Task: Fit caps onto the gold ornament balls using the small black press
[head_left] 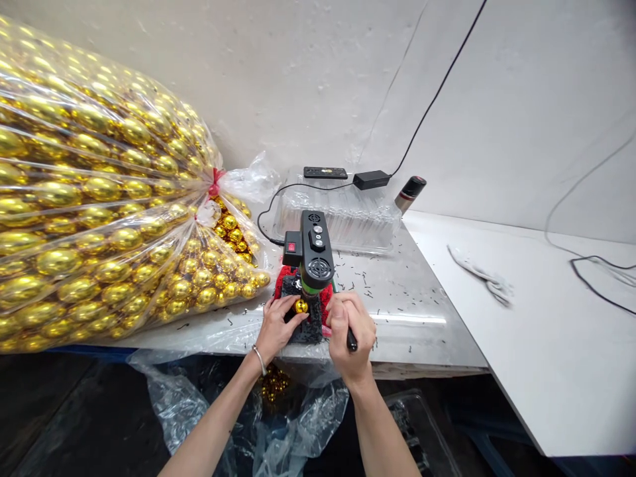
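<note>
Between the thumb and fingers of my left hand (279, 324) is a small shiny gold ball (301, 306). That hand rests at the left side of the base of a small black bench machine (317, 248), with the ball below its head. My right hand (350, 331) is closed in a fist around a black handle (352, 340) at the machine's right side; only the handle's end shows. A red switch (291, 246) sits on the machine's left. Bright red material (284, 273) lies around its base.
Large clear bags of gold balls (104, 192) fill the left. Behind the machine are a clear plastic tray (342, 228), a power adapter (371, 179) and a flask (411, 192). Small black bits litter the metal tabletop (422, 331). Below hangs an open plastic bag (313, 424) with gold balls.
</note>
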A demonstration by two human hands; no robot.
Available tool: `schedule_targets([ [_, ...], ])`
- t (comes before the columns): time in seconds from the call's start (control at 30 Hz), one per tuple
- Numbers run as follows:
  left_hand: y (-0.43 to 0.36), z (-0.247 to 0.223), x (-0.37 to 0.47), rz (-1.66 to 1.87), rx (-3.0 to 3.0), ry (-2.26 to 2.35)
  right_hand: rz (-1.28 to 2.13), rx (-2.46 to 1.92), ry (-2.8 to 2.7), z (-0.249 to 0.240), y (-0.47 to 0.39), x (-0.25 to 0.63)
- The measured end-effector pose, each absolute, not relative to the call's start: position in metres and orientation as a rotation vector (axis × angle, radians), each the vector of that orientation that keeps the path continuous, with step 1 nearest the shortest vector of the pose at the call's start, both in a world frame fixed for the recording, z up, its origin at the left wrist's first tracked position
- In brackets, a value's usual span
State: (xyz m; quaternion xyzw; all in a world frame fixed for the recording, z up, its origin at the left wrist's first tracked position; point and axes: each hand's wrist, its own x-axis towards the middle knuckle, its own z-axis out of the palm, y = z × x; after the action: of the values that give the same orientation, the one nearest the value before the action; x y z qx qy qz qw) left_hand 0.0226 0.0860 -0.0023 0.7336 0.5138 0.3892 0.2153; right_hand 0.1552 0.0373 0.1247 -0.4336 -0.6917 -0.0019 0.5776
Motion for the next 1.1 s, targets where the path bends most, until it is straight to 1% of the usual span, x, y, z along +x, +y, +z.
schedule_targets([
  [0.13, 0.089, -0.004, 0.023, 1.057, 2.068, 1.403, -0.001, -0.988, -1.641, 0.111, 0.036, 0.158],
  [0.23, 0.089, -0.005, 0.021, 1.065, 2.083, 1.385, 0.000, -0.956, -1.669, 0.090, 0.036, 0.160],
  [0.4, 0.088, -0.005, 0.020, 1.063, 2.082, 1.384, -0.099, -0.869, -1.656, 0.057, 0.043, 0.160],
  [0.67, 0.088, -0.006, 0.021, 1.069, 2.054, 1.388, -0.136, -0.927, -1.567, 0.043, 0.047, 0.155],
  [0.8, 0.087, -0.005, 0.021, 1.073, 2.051, 1.373, -0.170, -0.894, -1.633, 0.032, 0.048, 0.155],
  [0.87, 0.088, -0.004, 0.021, 1.072, 2.044, 1.371, -0.171, -0.889, -1.633, 0.036, 0.046, 0.154],
  [0.93, 0.090, -0.004, 0.022, 1.082, 2.024, 1.366, -0.114, -0.922, -1.589, 0.051, 0.043, 0.153],
  [1.1, 0.086, 0.003, 0.022, 1.182, 1.879, 1.354, 0.089, -1.039, -1.543, 0.121, 0.036, 0.154],
])
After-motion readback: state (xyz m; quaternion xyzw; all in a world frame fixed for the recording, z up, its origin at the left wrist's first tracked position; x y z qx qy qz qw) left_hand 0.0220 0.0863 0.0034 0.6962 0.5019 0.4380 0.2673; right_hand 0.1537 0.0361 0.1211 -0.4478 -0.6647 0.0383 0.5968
